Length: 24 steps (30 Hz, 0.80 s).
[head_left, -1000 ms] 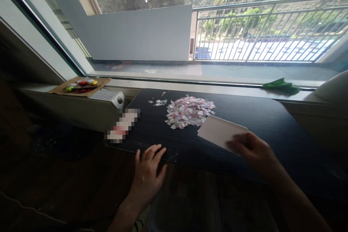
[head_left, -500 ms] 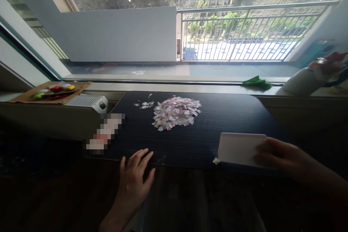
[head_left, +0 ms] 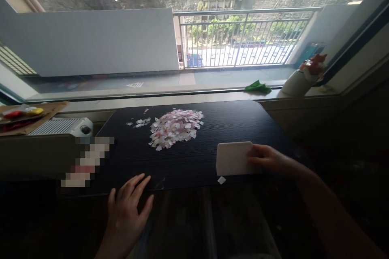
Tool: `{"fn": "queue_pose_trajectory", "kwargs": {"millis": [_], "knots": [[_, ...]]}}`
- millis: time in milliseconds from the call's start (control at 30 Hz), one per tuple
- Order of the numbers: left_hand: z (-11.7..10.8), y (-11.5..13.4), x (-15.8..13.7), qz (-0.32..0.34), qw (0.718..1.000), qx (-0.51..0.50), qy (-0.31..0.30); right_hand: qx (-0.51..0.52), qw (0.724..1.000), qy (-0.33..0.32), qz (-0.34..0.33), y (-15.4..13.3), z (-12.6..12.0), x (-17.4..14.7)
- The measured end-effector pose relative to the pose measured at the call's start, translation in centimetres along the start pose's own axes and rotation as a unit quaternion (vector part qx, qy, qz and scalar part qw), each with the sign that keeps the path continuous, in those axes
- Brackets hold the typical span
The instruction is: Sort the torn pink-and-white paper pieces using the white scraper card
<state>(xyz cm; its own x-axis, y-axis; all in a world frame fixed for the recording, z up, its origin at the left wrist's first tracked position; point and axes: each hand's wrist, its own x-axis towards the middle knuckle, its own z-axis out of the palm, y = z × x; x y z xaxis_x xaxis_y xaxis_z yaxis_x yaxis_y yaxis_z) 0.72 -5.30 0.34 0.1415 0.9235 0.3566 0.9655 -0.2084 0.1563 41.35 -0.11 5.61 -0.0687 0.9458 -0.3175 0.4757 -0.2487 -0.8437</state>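
My right hand (head_left: 267,158) grips the right end of a white rectangular box-like piece (head_left: 232,158) near the table's front edge. Its fingers are closed round that end, and the inside of the piece cannot be made out. Just below its lower left corner lies one small white paper scrap (head_left: 221,180). My left hand (head_left: 127,204) is at the front edge, fingers spread, fingertips on or close to the dark tabletop, holding nothing. Beyond both hands rises a pile of small white and pinkish paper pieces (head_left: 176,127), with several loose scraps (head_left: 142,122) to its left.
The dark wood-grain table (head_left: 231,117) stands against a windowsill. A blurred-out strip (head_left: 88,164) covers its left edge. To the left are a white heater (head_left: 65,126) and cardboard (head_left: 56,109). On the sill lie a green cloth-like item (head_left: 258,87) and a white figure (head_left: 299,81).
The view has turned to the right. My right hand has moved the white piece slightly left and away from the front edge, past the small scrap. My left hand stays spread at the edge.
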Motion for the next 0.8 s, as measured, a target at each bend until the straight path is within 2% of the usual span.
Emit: {"fn": "queue_pose_trajectory", "kwargs": {"millis": [200,367,467,600,700,800], "knots": [[0.1,-0.2,-0.1,-0.001,1.000,0.001,-0.009,0.042,0.997,-0.057,-0.004,0.7,-0.3,-1.1],[0.4,-0.4,-0.2,-0.007,1.000,-0.007,-0.002,0.035,0.998,-0.043,-0.002,0.0,-1.0,-3.0],[0.8,-0.5,-0.2,-0.001,1.000,-0.009,0.013,0.032,0.999,0.018,-0.038,-0.4,-0.6,-2.5],[0.9,-0.2,-0.1,-0.002,1.000,-0.003,0.027,0.058,0.981,0.142,-0.118,-1.3,2.3,1.5],[0.9,0.2,-0.1,-0.016,0.999,-0.008,0.027,0.048,0.968,0.186,-0.160,-3.0,5.1,4.7],[1.2,0.1,-0.3,-0.013,0.999,-0.017,0.030,-0.011,0.961,0.203,-0.188,-4.5,7.2,5.9]]}}
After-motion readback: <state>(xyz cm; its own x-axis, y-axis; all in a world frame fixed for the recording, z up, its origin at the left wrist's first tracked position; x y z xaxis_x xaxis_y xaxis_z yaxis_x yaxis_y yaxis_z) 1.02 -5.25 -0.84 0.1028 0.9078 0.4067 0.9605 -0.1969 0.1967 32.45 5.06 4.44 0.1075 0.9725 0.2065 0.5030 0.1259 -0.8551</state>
